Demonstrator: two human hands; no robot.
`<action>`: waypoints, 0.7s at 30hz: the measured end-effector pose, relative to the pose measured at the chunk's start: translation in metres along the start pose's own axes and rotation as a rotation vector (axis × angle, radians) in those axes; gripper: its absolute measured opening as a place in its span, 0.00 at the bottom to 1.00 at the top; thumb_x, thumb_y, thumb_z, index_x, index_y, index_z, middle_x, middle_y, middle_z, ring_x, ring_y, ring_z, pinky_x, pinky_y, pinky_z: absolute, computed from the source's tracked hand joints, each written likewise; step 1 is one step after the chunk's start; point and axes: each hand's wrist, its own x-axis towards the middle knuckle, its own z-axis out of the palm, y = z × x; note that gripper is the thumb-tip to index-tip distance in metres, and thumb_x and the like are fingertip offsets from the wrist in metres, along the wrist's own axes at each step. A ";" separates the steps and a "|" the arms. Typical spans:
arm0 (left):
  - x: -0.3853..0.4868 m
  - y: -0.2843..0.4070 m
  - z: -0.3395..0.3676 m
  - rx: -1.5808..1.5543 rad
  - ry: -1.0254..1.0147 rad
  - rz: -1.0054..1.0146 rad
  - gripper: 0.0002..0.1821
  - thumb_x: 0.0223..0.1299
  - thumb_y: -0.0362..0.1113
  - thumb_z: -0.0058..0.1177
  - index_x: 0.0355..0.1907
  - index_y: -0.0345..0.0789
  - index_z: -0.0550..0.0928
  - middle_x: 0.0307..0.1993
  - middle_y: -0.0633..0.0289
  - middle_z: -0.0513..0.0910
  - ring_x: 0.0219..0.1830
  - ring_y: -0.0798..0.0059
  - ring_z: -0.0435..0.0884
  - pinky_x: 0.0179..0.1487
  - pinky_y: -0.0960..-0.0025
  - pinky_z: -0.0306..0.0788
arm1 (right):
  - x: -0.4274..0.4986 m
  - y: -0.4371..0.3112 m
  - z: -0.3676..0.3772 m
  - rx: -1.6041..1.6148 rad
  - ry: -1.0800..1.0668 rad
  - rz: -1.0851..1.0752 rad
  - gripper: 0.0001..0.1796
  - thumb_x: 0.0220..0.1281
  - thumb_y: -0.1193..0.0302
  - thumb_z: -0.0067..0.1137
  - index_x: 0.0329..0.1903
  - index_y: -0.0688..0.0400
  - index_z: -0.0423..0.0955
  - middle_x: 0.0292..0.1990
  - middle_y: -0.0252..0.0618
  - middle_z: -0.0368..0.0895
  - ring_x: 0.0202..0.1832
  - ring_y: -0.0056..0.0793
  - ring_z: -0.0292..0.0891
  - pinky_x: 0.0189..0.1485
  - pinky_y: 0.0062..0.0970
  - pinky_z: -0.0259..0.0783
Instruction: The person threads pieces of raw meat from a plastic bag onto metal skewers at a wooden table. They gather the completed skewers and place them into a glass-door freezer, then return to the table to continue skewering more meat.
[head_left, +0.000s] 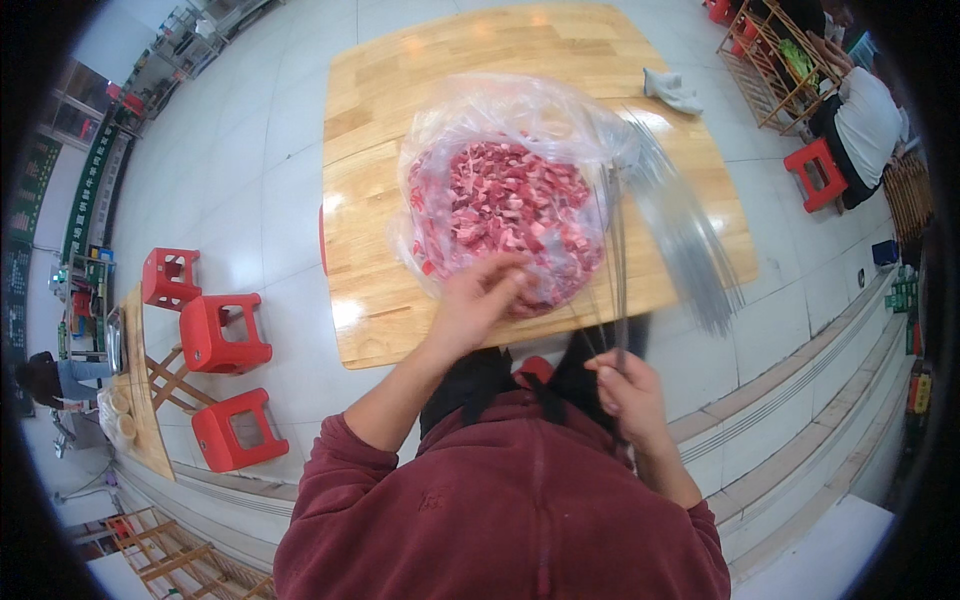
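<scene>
Diced raw meat (510, 195) fills a clear plastic bag (517, 97) that lies spread around it on the wooden table (375, 300). At the near left edge of the meat is my left hand (484, 296), its fingertips over the bag and the meat; whether they pinch a piece is not clear. My right hand (626, 386), just off the table's near edge, grips several thin metal skewers (618, 262) that point away from me. A larger bundle of thin metal skewers (686, 232) rests on the table's right side and sticks out past its near edge.
A crumpled white cloth or glove (673, 91) lies at the table's far right. Red plastic stools (225, 332) stand on the left, beside another wooden table (142, 375). A person in white (866, 124) sits at the upper right near a red stool (816, 174). Another person (71, 379) is at far left.
</scene>
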 end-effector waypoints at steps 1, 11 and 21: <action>0.003 0.002 -0.006 0.157 0.067 0.065 0.14 0.71 0.33 0.52 0.55 0.33 0.77 0.50 0.53 0.83 0.46 0.68 0.84 0.49 0.67 0.78 | -0.001 -0.002 0.000 0.006 -0.004 0.004 0.08 0.72 0.76 0.51 0.47 0.66 0.76 0.21 0.25 0.66 0.19 0.11 0.57 0.21 0.15 0.53; 0.033 0.023 -0.003 0.841 0.161 0.603 0.09 0.54 0.33 0.61 0.37 0.33 0.84 0.36 0.53 0.83 0.44 0.54 0.79 0.51 0.58 0.72 | -0.005 -0.011 -0.001 0.096 -0.046 0.010 0.08 0.72 0.77 0.50 0.46 0.67 0.75 0.22 0.27 0.65 0.19 0.12 0.55 0.20 0.15 0.51; 0.034 0.014 -0.009 0.820 0.216 0.594 0.05 0.61 0.31 0.57 0.38 0.34 0.82 0.30 0.57 0.83 0.36 0.62 0.80 0.39 0.64 0.72 | -0.009 -0.029 -0.003 0.215 -0.027 -0.046 0.06 0.70 0.77 0.51 0.44 0.67 0.75 0.24 0.30 0.68 0.18 0.13 0.56 0.19 0.16 0.51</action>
